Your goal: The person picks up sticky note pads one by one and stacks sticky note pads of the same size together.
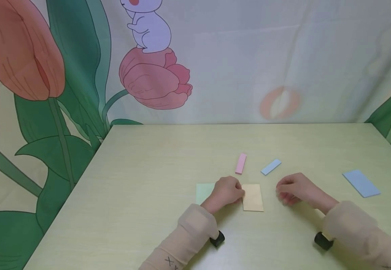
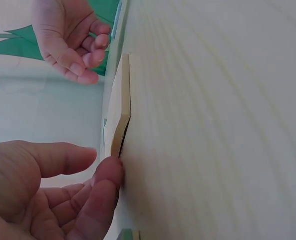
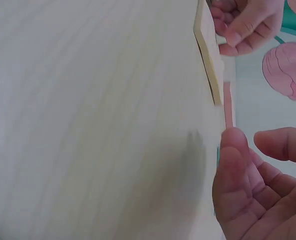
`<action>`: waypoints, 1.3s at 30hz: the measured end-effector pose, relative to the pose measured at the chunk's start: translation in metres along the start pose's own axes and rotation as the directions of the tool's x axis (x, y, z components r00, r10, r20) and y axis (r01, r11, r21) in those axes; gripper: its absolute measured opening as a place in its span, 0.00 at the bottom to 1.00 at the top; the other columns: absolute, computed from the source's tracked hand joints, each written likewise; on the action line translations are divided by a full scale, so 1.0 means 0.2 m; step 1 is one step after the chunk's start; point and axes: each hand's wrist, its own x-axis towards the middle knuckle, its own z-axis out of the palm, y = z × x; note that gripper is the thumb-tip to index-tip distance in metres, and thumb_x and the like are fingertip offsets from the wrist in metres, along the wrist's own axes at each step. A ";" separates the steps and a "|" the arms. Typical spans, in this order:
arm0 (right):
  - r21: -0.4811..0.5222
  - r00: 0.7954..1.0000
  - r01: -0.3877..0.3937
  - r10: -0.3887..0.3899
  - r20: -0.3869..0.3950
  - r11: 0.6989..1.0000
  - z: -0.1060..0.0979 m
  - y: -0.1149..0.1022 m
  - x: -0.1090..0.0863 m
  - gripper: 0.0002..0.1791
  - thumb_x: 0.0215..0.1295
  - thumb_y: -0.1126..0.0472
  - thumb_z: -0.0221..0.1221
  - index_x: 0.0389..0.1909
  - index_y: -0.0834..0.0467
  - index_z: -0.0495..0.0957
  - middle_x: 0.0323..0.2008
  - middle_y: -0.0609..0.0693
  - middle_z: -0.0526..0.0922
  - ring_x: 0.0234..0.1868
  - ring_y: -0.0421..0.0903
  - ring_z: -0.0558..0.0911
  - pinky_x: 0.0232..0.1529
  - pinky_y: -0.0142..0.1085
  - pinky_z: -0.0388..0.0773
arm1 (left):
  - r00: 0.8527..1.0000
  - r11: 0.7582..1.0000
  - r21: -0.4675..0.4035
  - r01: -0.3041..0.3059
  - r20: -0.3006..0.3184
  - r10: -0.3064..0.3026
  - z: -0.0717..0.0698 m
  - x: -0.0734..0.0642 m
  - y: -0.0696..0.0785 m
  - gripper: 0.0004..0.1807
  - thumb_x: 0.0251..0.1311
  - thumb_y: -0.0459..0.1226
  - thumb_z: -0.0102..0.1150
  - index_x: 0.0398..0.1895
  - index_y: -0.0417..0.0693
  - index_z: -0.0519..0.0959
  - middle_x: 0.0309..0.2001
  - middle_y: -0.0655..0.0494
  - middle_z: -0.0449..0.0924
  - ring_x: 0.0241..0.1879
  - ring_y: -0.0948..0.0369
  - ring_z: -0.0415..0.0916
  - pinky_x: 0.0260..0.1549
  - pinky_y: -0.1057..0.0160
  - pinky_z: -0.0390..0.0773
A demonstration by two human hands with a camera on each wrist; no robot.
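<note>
A square, pale yellow tile [image 1: 253,198] lies on the table, its thin edge showing in both wrist views. My left hand [image 1: 226,192] is at its left side. In the left wrist view that hand's fingertips [image 2: 109,172] touch the tile's edge at table level, while the thumb is held apart. A light green tile [image 1: 203,192] is partly hidden beneath or behind the left hand. To the right of the yellow tile, my right hand [image 1: 293,189] hovers just off the table, fingers loosely bent and nothing between them.
Beyond the hands lie a narrow pink strip [image 1: 240,164] and a narrow light blue strip [image 1: 271,167]. A larger blue rectangle [image 1: 361,183] rests farther right. A printed curtain [image 1: 229,67] hangs at the table's far edge.
</note>
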 end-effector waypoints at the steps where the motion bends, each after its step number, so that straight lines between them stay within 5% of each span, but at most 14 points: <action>1: -0.008 1.000 -0.004 0.004 -0.018 1.000 -0.02 0.00 0.00 0.15 0.60 0.61 0.51 0.42 0.68 0.73 0.24 0.49 0.77 0.24 0.42 0.76 0.29 0.36 0.77 | 1.000 1.000 0.004 -0.005 -0.006 0.005 0.00 0.00 0.00 0.11 0.52 0.35 0.53 0.14 0.45 0.75 0.09 0.61 0.67 0.11 0.66 0.60 0.12 0.72 0.58; 10: -0.046 0.993 0.013 -0.019 -0.119 0.999 -0.22 0.05 -0.06 0.21 0.62 0.58 0.49 0.48 0.72 0.68 0.30 0.50 0.79 0.28 0.41 0.77 0.32 0.35 0.77 | 0.997 0.998 0.069 -0.012 -0.077 0.017 0.01 0.01 0.01 0.05 0.53 0.35 0.53 0.28 0.43 0.78 0.21 0.58 0.74 0.17 0.65 0.63 0.15 0.73 0.62; 18: -0.074 0.986 -0.020 0.007 -0.165 0.997 -0.36 0.11 -0.09 0.25 0.63 0.55 0.48 0.51 0.73 0.65 0.36 0.55 0.79 0.31 0.41 0.77 0.33 0.33 0.77 | 0.985 0.990 0.117 -0.082 -0.139 0.098 0.01 -0.01 0.04 0.04 0.54 0.36 0.53 0.32 0.46 0.76 0.26 0.59 0.76 0.20 0.66 0.64 0.19 0.73 0.63; 39: -0.045 0.966 -0.078 0.064 -0.250 0.996 -0.58 0.29 -0.11 0.29 0.63 0.54 0.47 0.53 0.76 0.61 0.34 0.46 0.79 0.30 0.35 0.76 0.34 0.33 0.77 | 0.994 0.992 0.111 -0.061 -0.079 0.070 0.02 0.00 0.02 0.04 0.54 0.36 0.54 0.29 0.47 0.77 0.23 0.61 0.73 0.20 0.66 0.63 0.18 0.73 0.62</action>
